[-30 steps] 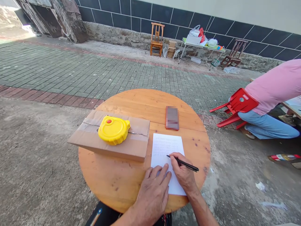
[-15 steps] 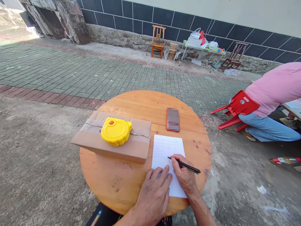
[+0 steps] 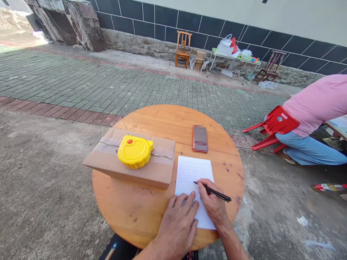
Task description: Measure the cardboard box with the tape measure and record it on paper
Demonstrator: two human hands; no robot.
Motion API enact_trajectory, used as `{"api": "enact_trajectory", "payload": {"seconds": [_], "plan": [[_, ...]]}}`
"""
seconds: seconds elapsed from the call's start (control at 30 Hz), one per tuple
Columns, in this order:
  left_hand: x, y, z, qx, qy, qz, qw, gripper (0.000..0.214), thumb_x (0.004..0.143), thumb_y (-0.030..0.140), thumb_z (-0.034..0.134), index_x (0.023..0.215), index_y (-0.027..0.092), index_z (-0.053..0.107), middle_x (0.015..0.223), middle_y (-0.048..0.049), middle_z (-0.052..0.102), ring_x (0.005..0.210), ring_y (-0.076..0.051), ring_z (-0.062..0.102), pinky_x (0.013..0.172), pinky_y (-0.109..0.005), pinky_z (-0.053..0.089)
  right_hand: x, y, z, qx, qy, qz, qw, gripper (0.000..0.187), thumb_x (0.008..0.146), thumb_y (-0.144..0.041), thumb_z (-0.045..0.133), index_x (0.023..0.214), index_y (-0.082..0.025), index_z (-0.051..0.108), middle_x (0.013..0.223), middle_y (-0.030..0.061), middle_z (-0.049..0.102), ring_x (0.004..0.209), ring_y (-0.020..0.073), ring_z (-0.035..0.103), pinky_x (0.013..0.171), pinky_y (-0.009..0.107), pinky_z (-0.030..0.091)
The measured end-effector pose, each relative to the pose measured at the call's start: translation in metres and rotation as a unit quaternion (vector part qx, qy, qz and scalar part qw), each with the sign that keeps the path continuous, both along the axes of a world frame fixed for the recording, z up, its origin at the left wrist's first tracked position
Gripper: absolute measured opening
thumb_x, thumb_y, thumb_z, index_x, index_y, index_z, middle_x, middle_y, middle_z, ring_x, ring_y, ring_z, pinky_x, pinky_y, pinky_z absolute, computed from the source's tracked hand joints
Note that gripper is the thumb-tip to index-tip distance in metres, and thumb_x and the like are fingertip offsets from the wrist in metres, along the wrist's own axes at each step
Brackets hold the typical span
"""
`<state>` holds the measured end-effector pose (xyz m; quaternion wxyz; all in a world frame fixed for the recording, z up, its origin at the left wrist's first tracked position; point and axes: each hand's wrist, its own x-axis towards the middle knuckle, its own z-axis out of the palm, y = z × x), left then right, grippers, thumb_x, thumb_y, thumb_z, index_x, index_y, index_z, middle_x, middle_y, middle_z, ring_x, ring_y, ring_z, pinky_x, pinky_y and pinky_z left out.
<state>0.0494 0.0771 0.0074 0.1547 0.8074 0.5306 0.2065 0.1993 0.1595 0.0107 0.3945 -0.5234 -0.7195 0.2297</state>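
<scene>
A white sheet of paper (image 3: 187, 186) with several rows of small handwriting on its upper half lies on the round wooden table (image 3: 130, 213). My right hand (image 3: 214, 206) pinches a black pen (image 3: 217, 193), its tip at the lowest row of writing. Flat across the paper's left edge rests my left hand (image 3: 180, 216), fingers stretched out and slightly apart. To the left stands a closed, taped cardboard box (image 3: 159, 173), with a yellow tape measure (image 3: 135, 151) with a red button on top. Beyond the paper lies a red-edged phone (image 3: 200, 139), its screen blurred.
On the right, a person in a pink shirt (image 3: 317, 101) sits on a red plastic chair (image 3: 280, 121). A bottle (image 3: 329, 187) lies on the ground nearby. Along the far wall are a wooden chair (image 3: 183, 50), a dark chair (image 3: 271, 66) and a folding table (image 3: 235, 57) holding bags.
The whole view has shifted very slightly. Both hands keep nearly the same places on the paper, and the pen tip stays at the lowest row.
</scene>
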Motion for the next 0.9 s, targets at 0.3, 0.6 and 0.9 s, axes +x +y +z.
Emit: {"api": "enact_trajectory", "payload": {"seconds": [0.3,0.6,0.9], "plan": [[0.0007,-0.0003,-0.0012,-0.003,0.002,0.003,1.0,0.039,0.094,0.03,0.052,0.133,0.024,0.054,0.15,0.0004,0.047,0.123,-0.025,0.046,0.106,-0.045,0.037,0.0,0.0009,-0.0005,0.006,-0.003,0.002,1.0,0.018,0.092,-0.026,0.052,0.083,-0.021,0.066,0.074,0.0,0.07,0.067,0.0149,0.066,0.065,0.023,0.052],[0.0,0.0005,0.0043,0.004,0.003,0.0,1.0,0.035,0.094,0.029,0.052,0.128,0.022,0.056,0.148,-0.0002,0.049,0.12,-0.025,0.047,0.104,-0.045,0.038,0.0019,-0.0014,-0.0011,-0.021,0.017,-0.02,0.999,0.018,0.092,-0.029,0.052,0.083,-0.021,0.066,0.07,-0.0004,0.068,0.056,0.0141,0.062,0.057,0.024,0.052],[0.0012,0.0012,0.0034,0.0,-0.009,0.005,1.0,0.036,0.094,0.03,0.052,0.129,0.023,0.056,0.147,-0.0009,0.051,0.12,-0.025,0.047,0.104,-0.045,0.037,-0.0005,-0.0006,0.0,-0.005,0.02,-0.026,0.999,0.02,0.091,-0.031,0.052,0.081,-0.021,0.067,0.071,0.0012,0.07,0.059,0.0157,0.063,0.061,0.026,0.054]]}}
